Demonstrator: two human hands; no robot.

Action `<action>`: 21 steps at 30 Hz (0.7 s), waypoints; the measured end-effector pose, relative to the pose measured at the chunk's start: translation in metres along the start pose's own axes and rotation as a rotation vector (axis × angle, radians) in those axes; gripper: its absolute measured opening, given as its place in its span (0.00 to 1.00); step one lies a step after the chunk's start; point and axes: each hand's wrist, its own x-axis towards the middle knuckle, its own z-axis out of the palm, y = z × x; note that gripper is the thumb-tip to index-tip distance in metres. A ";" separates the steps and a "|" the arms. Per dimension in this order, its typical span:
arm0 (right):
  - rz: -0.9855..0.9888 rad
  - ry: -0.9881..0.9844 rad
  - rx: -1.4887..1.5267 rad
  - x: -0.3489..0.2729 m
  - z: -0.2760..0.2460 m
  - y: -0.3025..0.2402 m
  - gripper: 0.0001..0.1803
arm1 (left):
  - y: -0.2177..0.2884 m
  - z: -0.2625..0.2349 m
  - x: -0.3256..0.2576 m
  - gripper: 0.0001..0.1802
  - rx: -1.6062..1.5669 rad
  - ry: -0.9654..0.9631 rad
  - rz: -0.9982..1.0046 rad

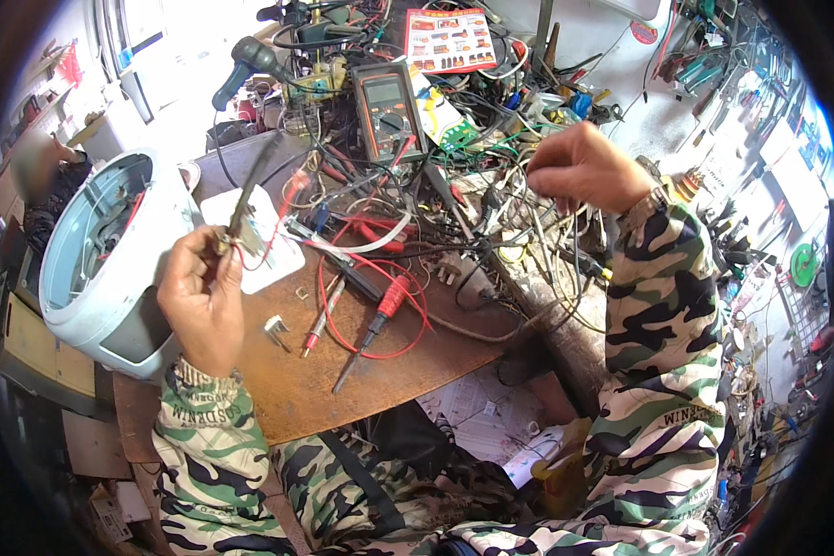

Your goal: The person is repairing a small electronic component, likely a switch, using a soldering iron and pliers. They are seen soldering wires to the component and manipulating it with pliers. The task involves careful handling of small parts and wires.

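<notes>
Dark cord (255, 185): pinched upright between thumb and fingers of left hand (204, 301), in front of white tray-like piece (283, 269).
Handling: apparently light and bendable, probably fragile at thin wires (241, 245) near lower end; best held by thicker length.
Right hand (588, 167): raised beside wire tangle (519, 148) with curled fingers; cannot tell whether gripping anything.
White housing (162, 227): open, pale blue inside, holding greyish parts (111, 213).
White tray-like piece: of unclear contents.

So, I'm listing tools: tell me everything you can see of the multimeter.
The multimeter is dark with orange edging, plastic by its look. A grey screen, no reading legible, sits above a round dial. It faces the camera amid clutter, slightly turned; its support is hidden. A coloured packet lies at its right edge, a red lead at its lower right corner.
</notes>
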 end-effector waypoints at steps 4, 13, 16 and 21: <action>0.102 -0.031 -0.212 0.008 0.015 -0.001 0.12 | 0.003 0.023 -0.003 0.13 -0.152 -0.148 -0.042; 0.098 0.178 -0.752 0.124 0.124 0.041 0.22 | -0.011 0.012 -0.005 0.11 -0.149 -0.220 -0.266; 0.235 0.168 -0.758 0.119 0.119 0.056 0.17 | -0.020 0.027 -0.002 0.10 -0.231 -0.239 -0.283; 0.154 0.421 -0.571 0.130 0.096 0.033 0.22 | -0.022 0.016 0.002 0.12 -0.148 -0.257 -0.328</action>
